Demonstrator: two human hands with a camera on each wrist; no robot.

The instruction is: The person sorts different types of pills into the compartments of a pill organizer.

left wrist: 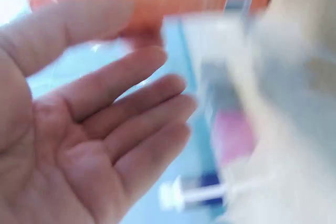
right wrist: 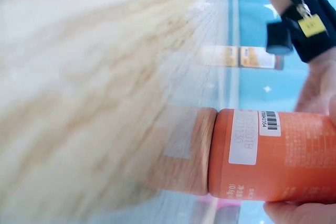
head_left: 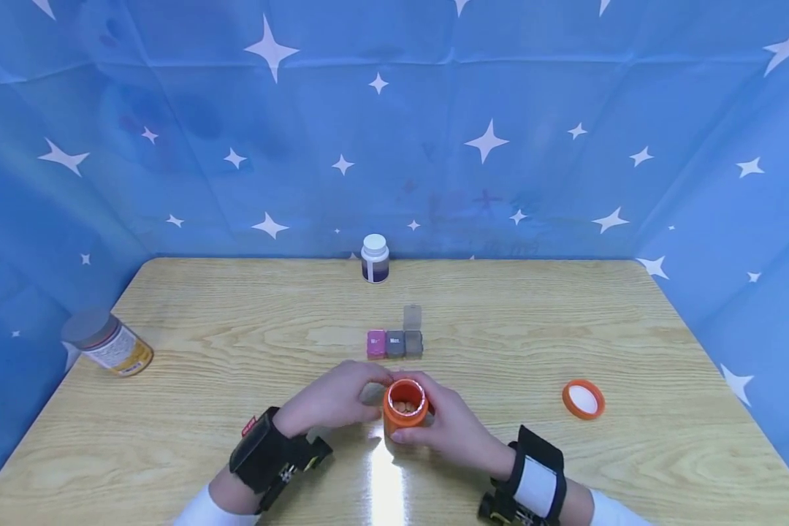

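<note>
An orange pill bottle [head_left: 401,429] stands uncapped on the table, with several light-brown tablets [head_left: 404,407] inside. My right hand [head_left: 452,424] grips it from the right; in the right wrist view, fingertips press the bottle's printed side [right wrist: 283,156]. On its left is my left hand [head_left: 332,398], and the left wrist view shows the fingers [left wrist: 126,119] loosely extended with nothing held. Whether its thumb touches the bottle, I cannot tell. Just beyond both hands lies a small pill organizer [head_left: 394,343] with pink and grey compartments; its rightmost grey lid [head_left: 412,317] is flipped up.
To the right, an orange cap [head_left: 583,399] lies with its white inside facing up. A white-capped dark bottle [head_left: 375,259] stands at the table's back edge. Near the left edge is a larger grey-lidded jar [head_left: 108,342]. Blue star-patterned cloth [head_left: 394,131] hangs behind the wooden table [head_left: 269,314].
</note>
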